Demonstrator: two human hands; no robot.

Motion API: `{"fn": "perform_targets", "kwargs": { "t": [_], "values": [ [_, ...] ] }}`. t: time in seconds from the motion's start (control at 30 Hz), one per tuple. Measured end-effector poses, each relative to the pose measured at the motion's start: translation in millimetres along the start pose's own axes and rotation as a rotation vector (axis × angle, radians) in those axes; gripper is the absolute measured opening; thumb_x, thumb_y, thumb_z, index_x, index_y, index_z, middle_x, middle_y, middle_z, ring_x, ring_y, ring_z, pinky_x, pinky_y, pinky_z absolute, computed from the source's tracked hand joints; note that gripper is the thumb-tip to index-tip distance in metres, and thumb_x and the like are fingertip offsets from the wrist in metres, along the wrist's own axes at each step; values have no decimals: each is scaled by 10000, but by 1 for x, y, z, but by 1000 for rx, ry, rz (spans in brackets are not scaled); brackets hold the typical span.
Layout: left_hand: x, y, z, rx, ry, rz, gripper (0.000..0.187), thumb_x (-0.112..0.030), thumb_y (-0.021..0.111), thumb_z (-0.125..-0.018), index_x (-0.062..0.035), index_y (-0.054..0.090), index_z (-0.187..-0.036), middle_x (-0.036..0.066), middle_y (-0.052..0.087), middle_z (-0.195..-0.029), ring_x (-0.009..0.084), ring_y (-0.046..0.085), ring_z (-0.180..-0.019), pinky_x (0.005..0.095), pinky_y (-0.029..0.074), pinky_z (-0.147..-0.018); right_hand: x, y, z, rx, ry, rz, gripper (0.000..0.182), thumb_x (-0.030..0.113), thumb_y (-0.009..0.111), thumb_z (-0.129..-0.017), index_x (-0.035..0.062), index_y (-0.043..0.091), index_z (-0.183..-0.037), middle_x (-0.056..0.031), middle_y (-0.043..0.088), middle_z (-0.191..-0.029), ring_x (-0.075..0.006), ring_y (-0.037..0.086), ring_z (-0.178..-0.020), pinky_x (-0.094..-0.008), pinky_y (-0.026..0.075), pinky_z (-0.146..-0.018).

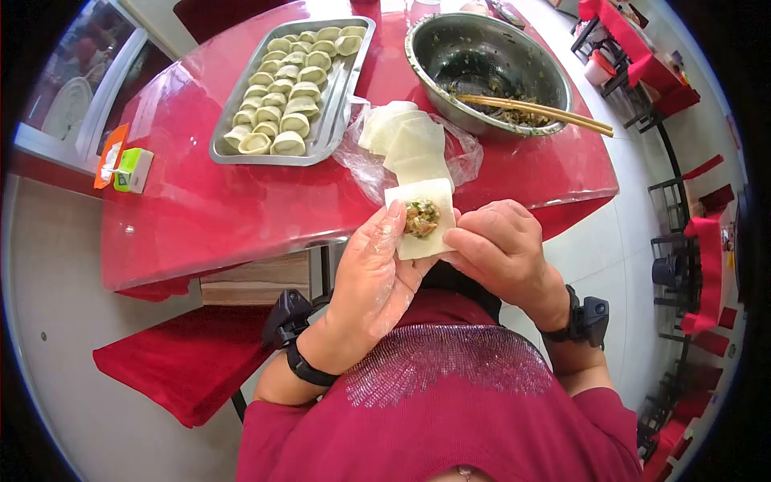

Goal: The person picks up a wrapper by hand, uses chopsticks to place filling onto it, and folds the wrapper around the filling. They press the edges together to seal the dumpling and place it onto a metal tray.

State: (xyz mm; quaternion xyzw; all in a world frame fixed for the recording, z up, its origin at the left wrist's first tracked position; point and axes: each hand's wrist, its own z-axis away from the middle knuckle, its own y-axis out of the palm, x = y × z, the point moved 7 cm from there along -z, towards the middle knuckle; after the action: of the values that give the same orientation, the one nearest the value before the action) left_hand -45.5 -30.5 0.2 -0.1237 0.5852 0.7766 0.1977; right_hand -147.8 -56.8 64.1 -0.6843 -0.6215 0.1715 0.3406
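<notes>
A square dumpling wrapper [426, 245] with a lump of green and pink filling [422, 217] lies across the fingers of my left hand [373, 269]. My right hand [502, 245] pinches the wrapper's right edge between thumb and fingers. Both hands are held over the red table's near edge [241, 257], just in front of my chest.
A stack of wrappers [405, 136] lies on clear plastic. A metal tray [337, 104] holds several folded dumplings [285, 88]. A steel bowl [450, 40] with filling has chopsticks [538, 111] across its rim. A small box [132, 170] sits at the table's left. Red benches stand below left and at right.
</notes>
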Motion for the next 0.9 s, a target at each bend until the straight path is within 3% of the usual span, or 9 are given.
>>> {"fn": "perform_targets", "kwargs": {
  "t": [0.03, 0.23, 0.5, 0.77, 0.9],
  "values": [
    [2, 0, 0, -8, -15, -13, 296, -180, 377, -917, 5, 434, -1140, 135, 539, -1057, 215, 549, -961, 320, 461, -835, 2, 1, 1, 21, -14, 11, 231, 115, 624, -594, 68, 575, -815, -22, 539, -784, -164, 535, -650, -283, 435, -560],
    [8, -5, -3, -52, -42, -87, 238, -124, 439, -892, -5, 488, -1093, 97, 566, -1009, 168, 560, -927, 314, 476, -806, -1, -1, 6, -45, 6, 0, 218, 130, 618, -596, 80, 586, -806, -27, 556, -830, -174, 545, -672, -282, 440, -573],
    [11, -8, -12, -11, -31, -181, 254, -121, 451, -888, 7, 486, -1104, 84, 563, -1010, 154, 559, -920, 311, 476, -814, -11, 1, 10, -34, 50, 61, 226, 141, 625, -591, 94, 604, -811, -18, 566, -820, -176, 547, -692, -289, 445, -607],
    [14, -9, -14, 1, -11, -238, 244, -116, 460, -883, -1, 483, -1098, 85, 557, -1020, 153, 559, -915, 303, 477, -813, -1, -4, 13, -15, -102, 82, 224, 124, 628, -588, 93, 602, -808, -9, 534, -837, -156, 542, -706, -273, 460, -599],
    [15, -4, -12, -23, -57, -195, 246, -125, 458, -885, -7, 474, -1101, 87, 556, -1021, 150, 561, -907, 298, 482, -806, -4, -4, 15, -37, -43, 30, 198, 114, 627, -593, 81, 580, -782, -18, 547, -837, -169, 544, -726, -284, 459, -616]
  ]
}}
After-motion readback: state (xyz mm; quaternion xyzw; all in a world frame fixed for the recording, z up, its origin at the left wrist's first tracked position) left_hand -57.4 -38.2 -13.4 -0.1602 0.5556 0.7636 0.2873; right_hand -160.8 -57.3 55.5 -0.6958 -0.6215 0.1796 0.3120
